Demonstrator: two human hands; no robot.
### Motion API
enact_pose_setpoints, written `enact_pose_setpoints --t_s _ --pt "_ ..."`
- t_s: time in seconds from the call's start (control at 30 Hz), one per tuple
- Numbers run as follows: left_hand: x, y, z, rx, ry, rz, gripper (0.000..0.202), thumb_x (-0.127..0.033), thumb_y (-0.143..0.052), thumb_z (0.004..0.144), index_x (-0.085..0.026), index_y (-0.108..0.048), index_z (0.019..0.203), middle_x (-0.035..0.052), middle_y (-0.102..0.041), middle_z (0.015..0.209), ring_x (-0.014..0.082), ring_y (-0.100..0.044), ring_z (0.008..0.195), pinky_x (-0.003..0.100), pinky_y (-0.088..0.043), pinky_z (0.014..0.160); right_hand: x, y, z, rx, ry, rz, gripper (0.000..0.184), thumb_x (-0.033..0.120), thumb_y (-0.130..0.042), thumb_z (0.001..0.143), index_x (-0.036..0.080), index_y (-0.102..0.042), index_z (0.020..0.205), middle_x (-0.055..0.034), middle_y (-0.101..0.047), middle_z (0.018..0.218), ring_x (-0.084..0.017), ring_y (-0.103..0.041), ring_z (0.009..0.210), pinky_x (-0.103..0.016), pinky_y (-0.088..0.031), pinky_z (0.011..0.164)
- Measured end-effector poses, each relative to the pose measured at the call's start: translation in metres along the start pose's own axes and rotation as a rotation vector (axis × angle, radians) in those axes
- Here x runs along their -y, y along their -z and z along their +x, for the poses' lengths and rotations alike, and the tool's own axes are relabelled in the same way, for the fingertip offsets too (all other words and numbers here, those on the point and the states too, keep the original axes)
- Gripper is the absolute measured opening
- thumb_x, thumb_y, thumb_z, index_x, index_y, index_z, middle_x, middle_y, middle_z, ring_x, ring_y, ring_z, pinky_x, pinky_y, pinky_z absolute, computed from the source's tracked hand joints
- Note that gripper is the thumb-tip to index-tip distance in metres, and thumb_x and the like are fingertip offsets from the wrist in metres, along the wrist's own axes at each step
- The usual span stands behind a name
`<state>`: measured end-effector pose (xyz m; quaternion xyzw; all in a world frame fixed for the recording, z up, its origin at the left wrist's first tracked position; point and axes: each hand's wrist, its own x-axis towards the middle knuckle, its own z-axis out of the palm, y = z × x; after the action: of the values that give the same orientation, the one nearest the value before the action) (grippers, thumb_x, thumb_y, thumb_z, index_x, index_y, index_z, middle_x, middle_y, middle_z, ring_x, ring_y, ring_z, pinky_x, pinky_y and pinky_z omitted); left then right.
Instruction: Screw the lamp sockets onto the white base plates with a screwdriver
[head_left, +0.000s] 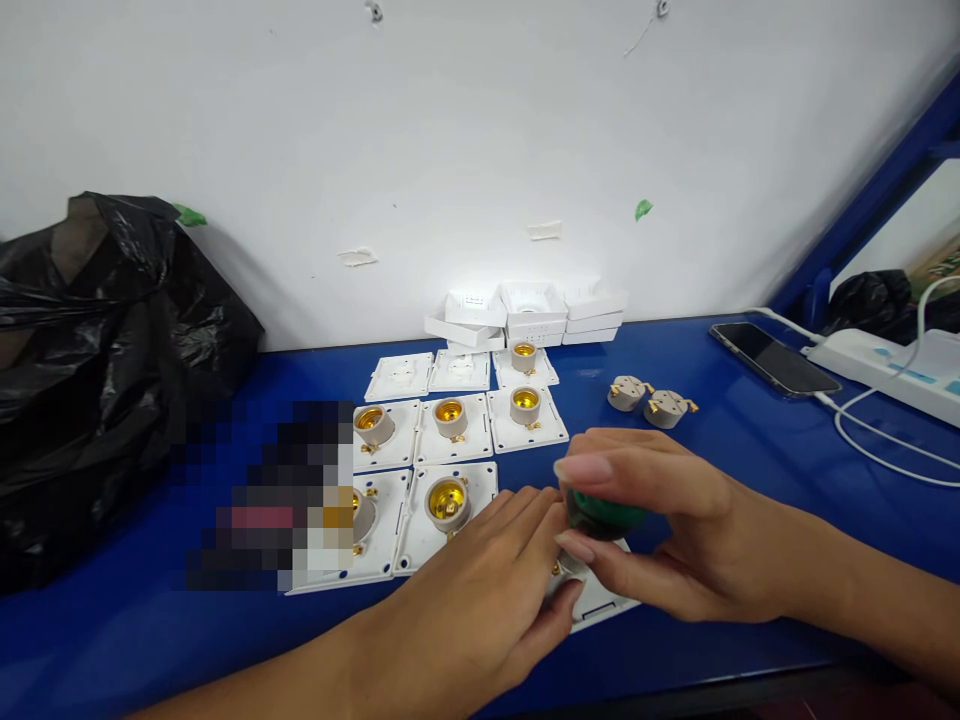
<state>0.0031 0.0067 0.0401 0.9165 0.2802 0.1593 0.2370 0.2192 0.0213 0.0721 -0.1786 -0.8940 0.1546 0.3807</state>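
My right hand (675,530) is closed round a green-handled tool (604,512), held upright over a white square plate (600,595) near the table's front edge. My left hand (487,590) lies on that plate with its fingers pressed against a lamp socket that is mostly hidden under both hands. To the left, several white plates with beige brass-lined lamp sockets (448,500) lie in rows on the blue table (675,640).
Two loose beige sockets (649,400) lie behind my right hand. White plates are stacked (525,315) by the wall. A black plastic bag (97,370) fills the left. A phone (772,358), a white power strip (892,372) and cables lie at the right. A pixelated patch covers part of the left table.
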Motion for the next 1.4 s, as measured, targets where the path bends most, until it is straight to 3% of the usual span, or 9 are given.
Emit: enact_pose_setpoints --t_s 0.83,1.4 --pt "0.0006 0.0015 0.0030 0.014 -0.009 0.013 0.017 -0.018 -0.057 0.100 -0.015 -0.060 0.116 0.0107 -0.069 0.117 0.0302 -0.066 0.107 0.047 -0.056 0.096 0.0038 0.0017 0.0001 0.018 -0.036 -0.018 0.049 0.016 -0.062 0.101 0.029 -0.047 0.146 0.0016 -0.074 0.089 -0.016 -0.070 0.076 -0.028 -0.056 0.072" --pt "0.0013 0.0023 0.0037 0.037 0.002 0.012 0.019 -0.018 -0.057 0.099 -0.017 -0.064 0.116 0.0106 -0.071 0.115 0.0311 -0.068 0.106 0.047 -0.056 0.097 0.0032 0.0008 0.0002 0.014 -0.020 0.043 0.049 0.014 -0.062 0.101 0.028 -0.048 0.145 -0.0002 -0.078 0.104 -0.016 -0.073 0.082 -0.029 -0.057 0.077"
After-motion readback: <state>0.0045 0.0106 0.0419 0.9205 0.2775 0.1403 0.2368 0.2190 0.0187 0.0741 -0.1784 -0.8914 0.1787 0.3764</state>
